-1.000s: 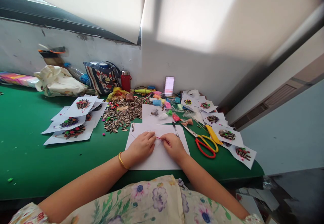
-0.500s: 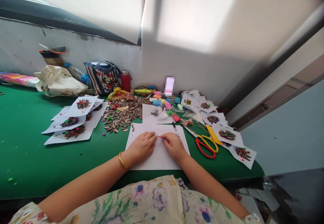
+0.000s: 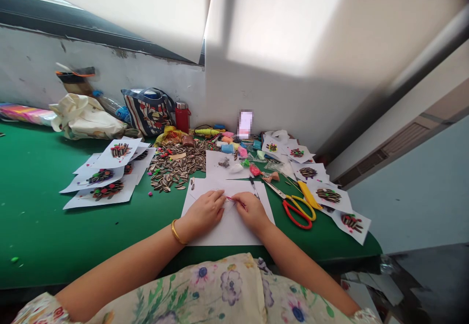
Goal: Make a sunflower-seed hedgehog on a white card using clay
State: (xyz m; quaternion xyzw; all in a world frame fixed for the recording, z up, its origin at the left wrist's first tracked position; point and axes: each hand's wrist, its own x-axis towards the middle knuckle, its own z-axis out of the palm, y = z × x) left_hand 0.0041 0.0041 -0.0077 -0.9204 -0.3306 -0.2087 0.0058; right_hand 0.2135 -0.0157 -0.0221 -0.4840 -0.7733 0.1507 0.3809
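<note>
A white sheet of paper (image 3: 220,233) lies in front of me with faint lines drawn on it. My left hand (image 3: 207,214) rests flat on its left half, fingers stretched out and close together, holding nothing that I can see. On the right half, my right hand (image 3: 251,211) is closed in a pinch round a thin pink-red stick (image 3: 229,198). Its tip points left toward my left fingertips; its exact kind is too small to make out. Beyond my right hand a black pen (image 3: 253,187) lies on the sheet. A few sunflower seeds (image 3: 192,183) sit at the sheet's upper left.
A heap of sunflower seeds (image 3: 183,167) spreads behind my left hand. Scissors (image 3: 298,211) with red and yellow handles lie to the right. Seed-decorated cards (image 3: 106,189) are stacked left, more cards (image 3: 329,195) right. Coloured clay (image 3: 242,152), a red bottle (image 3: 182,118) and bags stand along the wall.
My right fingers and the thin pink-red stick have shifted very slightly. My left hand stays in place on the paper.
</note>
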